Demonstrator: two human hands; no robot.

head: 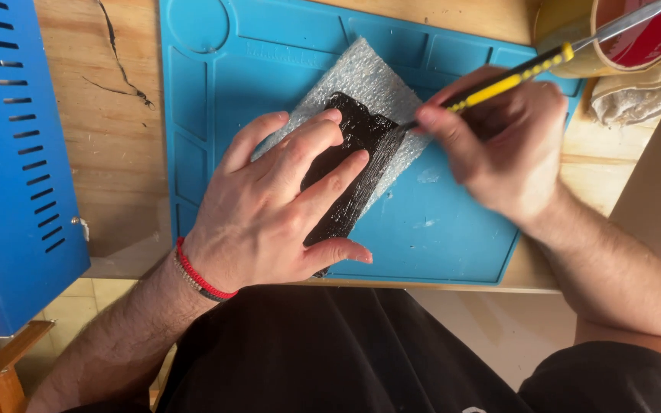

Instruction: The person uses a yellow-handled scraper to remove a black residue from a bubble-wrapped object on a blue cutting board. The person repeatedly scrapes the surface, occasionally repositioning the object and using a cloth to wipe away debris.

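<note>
A flat black slab (pixel 350 164), phone-sized and smeared with streaky residue, lies on a sheet of white bubble wrap (pixel 365 80) on a blue work mat (pixel 453 229). My left hand (pixel 273 203) presses flat on the slab, fingers spread across it. My right hand (pixel 499 141) grips a thin tool with a yellow-and-black handle (pixel 510 79) and a long metal shaft. Its tip touches the slab's upper right edge. The right hand looks motion-blurred.
The mat rests on a wooden bench (pixel 112 115). A blue metal housing with vent slots (pixel 13 153) stands at the left. A roll of tape (pixel 629 34) and a crumpled cloth (pixel 640 95) sit at the top right.
</note>
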